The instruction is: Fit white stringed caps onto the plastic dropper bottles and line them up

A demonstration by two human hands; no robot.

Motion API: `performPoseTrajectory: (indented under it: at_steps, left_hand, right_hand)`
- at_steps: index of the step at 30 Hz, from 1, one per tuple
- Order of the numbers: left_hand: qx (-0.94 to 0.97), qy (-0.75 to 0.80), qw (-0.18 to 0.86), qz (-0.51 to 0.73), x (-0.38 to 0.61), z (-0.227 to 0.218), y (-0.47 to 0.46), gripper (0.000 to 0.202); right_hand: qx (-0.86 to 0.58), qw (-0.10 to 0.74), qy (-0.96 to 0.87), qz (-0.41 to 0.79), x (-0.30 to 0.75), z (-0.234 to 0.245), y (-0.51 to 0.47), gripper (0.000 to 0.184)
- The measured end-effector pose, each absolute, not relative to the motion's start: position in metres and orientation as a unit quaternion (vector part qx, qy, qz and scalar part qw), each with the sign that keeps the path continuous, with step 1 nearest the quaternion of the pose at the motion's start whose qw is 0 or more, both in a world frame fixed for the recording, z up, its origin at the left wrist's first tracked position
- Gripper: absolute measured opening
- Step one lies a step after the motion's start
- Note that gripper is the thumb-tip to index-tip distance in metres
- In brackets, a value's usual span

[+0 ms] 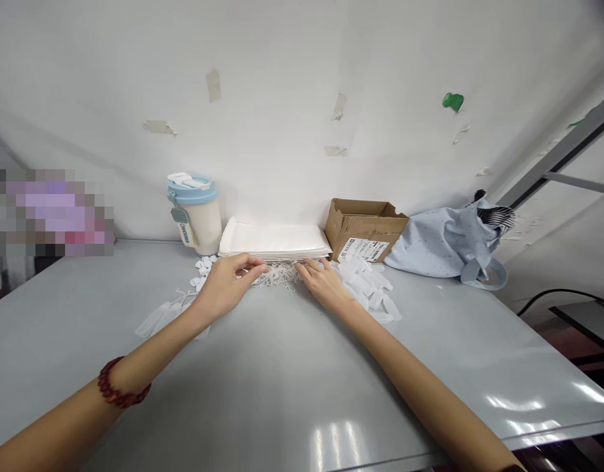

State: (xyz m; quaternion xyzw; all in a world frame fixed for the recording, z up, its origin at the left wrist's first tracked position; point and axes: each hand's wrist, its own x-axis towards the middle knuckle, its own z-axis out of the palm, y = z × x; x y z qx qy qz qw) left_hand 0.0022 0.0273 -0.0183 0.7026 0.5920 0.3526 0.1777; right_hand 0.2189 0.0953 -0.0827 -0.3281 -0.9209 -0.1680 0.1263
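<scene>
A small heap of thin white strings [281, 275] lies on the grey table between my two hands. My left hand [227, 283] is at the heap's left side, thumb and forefinger pinched together at its edge. Whatever is between those fingertips is too small to make out. On the right side, my right hand [326, 284] rests palm down with its fingers somewhat apart, fingertips touching the strings. Beside it is a pile of translucent white plastic strips [368, 285]. Small white pieces [201, 265] and several longer clear strips with strings [161, 318] lie by my left wrist.
Behind the heap sits a stack of white sheets or packets [277, 239]. A tumbler with a blue lid [203, 216] stands to its left, an open cardboard box [365, 229] to its right. Farther right are a light blue cloth bag [429, 242] and a tape roll [488, 274].
</scene>
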Motion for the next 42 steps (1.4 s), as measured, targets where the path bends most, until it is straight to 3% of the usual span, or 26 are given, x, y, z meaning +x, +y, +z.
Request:
performPoseTrajectory:
  at_steps: [4,10,18,32,42]
  left_hand:
    - [0.598,0.592,0.322,0.434,-0.001,-0.016,0.010,0.030]
    - [0.552,0.570,0.393,0.464,-0.009,-0.034,0.003,0.030]
    - [0.493,0.521,0.475,0.510,-0.013,-0.033,-0.013,0.028]
    - [0.541,0.509,0.480,0.468,-0.010,-0.034,-0.028,0.026]
    - [0.564,0.511,0.474,0.442,-0.007,-0.035,-0.031,0.026]
  right_hand:
    - [-0.335,0.128,-0.919,-0.164,0.219,-0.078,0.097,0.036]
    - [-0.358,0.182,-0.907,-0.129,0.222,-0.061,0.083,0.036]
    - [-0.339,0.285,-0.887,0.127,0.217,-0.064,0.028,0.035]
    - [-0.324,0.295,-0.868,0.232,0.211,-0.059,0.003,0.048]
    - [-0.315,0.331,-0.848,0.268,0.207,-0.055,0.002,0.032]
